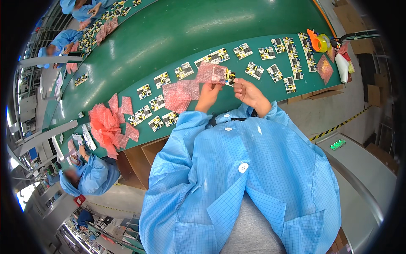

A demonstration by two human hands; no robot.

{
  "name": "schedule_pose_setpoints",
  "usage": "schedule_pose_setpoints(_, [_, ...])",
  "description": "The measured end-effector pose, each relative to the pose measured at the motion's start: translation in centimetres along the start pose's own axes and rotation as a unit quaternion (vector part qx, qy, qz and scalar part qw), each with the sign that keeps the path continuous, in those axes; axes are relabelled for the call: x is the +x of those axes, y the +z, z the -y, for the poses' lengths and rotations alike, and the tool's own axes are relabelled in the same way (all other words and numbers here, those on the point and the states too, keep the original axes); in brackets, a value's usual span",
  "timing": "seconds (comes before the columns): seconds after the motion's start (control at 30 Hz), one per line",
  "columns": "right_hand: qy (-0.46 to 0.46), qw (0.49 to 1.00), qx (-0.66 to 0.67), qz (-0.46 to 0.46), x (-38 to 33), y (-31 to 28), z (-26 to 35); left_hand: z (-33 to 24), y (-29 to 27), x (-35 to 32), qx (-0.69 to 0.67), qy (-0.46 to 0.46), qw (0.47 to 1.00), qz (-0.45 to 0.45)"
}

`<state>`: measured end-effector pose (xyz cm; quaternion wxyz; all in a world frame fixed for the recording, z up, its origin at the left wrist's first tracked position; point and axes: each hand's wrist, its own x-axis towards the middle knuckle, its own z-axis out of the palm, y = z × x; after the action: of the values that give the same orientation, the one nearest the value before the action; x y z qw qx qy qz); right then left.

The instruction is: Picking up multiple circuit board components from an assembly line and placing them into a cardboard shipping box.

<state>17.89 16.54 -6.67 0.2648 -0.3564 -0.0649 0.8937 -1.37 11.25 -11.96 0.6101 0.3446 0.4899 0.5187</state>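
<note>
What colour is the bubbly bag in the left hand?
The bag is pink; it shows best in the head view.

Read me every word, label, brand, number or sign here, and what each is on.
No text is readable.
White circuit boards with yellow and black parts: any markings are too small.
Pink translucent bubble-wrap bag: no legible print.
Small green-lit device: too small to read.

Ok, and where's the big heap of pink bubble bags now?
In the head view, the heap lies toward the left on the green table, left of the nearer circuit boards and near a co-worker in blue.
</note>
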Motion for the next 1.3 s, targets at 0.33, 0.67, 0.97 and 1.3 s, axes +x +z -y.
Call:
schedule_pose_setpoints(0.33, [-0.004, 0.987, -0.157, -0.015, -1.4, 1.6, 1.4, -1.0, 0.1, -0.4, 0.120, 0.098, 0.987, -0.035])
schedule_pose_setpoints(0.67, [-0.083, 0.975, -0.190, -0.077, -1.7, 4.1, 0.3, -2.1, 1.4, -0.9, 0.190, 0.150, 0.970, -0.030])
schedule_pose_setpoints(0.97, [-0.046, 0.983, -0.174, -0.044, -2.3, 4.9, 0.6, -1.5, 1.3, -1.7, 0.249, 0.123, 0.960, -0.043])
schedule_pose_setpoints(1.3, [-0.042, 0.984, -0.173, -0.006, -2.1, 4.8, 0.8, -3.2, 0.7, -2.7, 0.068, 0.087, 0.994, -0.001])
